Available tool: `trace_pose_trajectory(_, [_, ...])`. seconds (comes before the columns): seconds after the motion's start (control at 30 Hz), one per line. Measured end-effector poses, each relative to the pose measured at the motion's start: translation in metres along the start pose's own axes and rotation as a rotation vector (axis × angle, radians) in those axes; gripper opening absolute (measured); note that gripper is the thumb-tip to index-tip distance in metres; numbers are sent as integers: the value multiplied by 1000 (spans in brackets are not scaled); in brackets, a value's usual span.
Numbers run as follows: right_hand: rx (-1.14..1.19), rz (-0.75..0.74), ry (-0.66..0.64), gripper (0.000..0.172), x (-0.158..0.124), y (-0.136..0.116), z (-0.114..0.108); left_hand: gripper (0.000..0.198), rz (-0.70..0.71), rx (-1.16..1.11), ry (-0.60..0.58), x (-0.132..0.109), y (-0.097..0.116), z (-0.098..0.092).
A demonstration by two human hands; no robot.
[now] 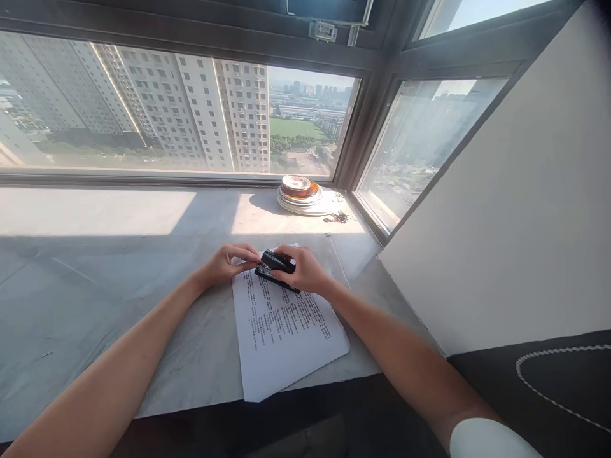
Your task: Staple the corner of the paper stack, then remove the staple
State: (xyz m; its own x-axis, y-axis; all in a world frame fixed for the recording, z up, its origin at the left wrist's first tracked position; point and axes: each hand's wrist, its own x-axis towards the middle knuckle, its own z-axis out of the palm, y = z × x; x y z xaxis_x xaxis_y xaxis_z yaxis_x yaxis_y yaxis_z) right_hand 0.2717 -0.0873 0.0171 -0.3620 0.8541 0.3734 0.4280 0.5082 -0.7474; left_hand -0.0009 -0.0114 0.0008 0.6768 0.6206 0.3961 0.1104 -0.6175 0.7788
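A black stapler [273,259] is held in my right hand [306,270], its thumb and fingers closed around the body. The stapler's upper arm stands apart from its base. At its front end, my left hand [230,262] has thumb and fingertips pinched together; what they hold, if anything, is too small to make out. Beneath the stapler and my hands lies a sheet of printed paper [281,362], its lower corner sticking out past the front edge of the sill. Whether there is more than one sheet, I cannot tell.
The paper rests on a grey marble windowsill [119,273]. A stack of plates [300,202] stands in the back corner, with a small dark tangled item [337,218] beside it. Windows rise behind, and a white wall [501,222] slopes up on the right.
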Motion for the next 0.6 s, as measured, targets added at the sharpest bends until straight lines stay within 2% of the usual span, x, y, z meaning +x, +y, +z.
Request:
trace_pose_trajectory(0.27, [27,7,-17,29,2,3,-1,19,-25,30,-24,2,2,0])
trace_pose_trajectory(0.6, [17,11,-15,29,3,4,-2,24,-69,-4,53,3,-1,-1])
